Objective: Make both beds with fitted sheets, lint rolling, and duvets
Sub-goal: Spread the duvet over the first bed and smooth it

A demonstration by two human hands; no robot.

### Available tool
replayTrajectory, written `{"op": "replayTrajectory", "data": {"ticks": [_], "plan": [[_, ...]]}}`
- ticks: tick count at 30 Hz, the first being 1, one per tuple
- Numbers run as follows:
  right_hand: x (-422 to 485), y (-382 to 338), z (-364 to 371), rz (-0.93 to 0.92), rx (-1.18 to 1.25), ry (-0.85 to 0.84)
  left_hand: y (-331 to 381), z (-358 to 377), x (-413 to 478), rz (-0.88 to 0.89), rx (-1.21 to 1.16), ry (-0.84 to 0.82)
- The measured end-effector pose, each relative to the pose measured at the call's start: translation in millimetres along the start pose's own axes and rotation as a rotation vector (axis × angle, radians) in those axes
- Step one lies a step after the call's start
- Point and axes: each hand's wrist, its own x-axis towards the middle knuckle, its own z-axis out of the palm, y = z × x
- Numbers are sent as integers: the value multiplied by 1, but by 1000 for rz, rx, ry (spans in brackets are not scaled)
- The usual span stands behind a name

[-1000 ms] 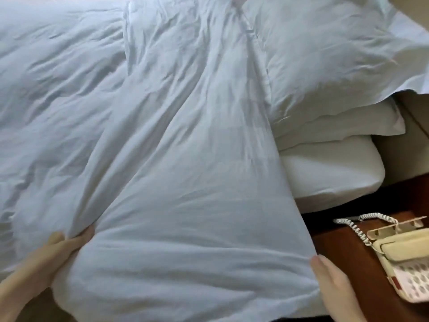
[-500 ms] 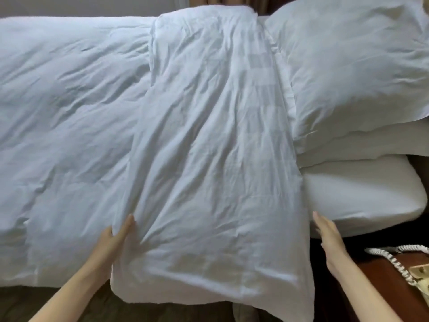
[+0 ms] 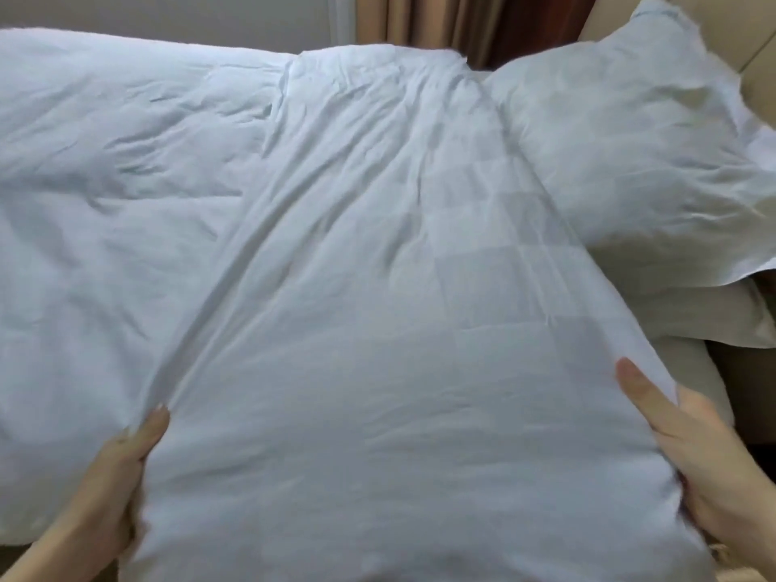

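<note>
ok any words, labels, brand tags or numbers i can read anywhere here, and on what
None can be read in this view. The white checked-weave duvet, gripped at its near edge by the left hand and right hand, shows only a woven check pattern, no tag or print. The white pillows and brown curtains are blank too.

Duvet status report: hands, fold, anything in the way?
Left hand and right hand grip the duvet near edge. Folded band taut. Pillows beside it, not blocking.
</note>
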Motion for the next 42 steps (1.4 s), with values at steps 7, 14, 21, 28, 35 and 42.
{"op": "replayTrajectory", "data": {"ticks": [7,14,21,28,35,42], "plan": [[20,27,-49,116,3,78,-32,34,-12,-9,51,38],[72,129,-32,226,-195,41,-64,32,34,85,388,306],[128,123,-23,200,-90,153,-38,53,53,26,319,202],[142,121,28,329,-64,20,-45,38,64,76,424,326],[105,148,-5,457,-138,-183,-88,13,78,-535,-313,370],[63,140,10,383,-98,-97,-118,-7,59,-185,175,509]]}}
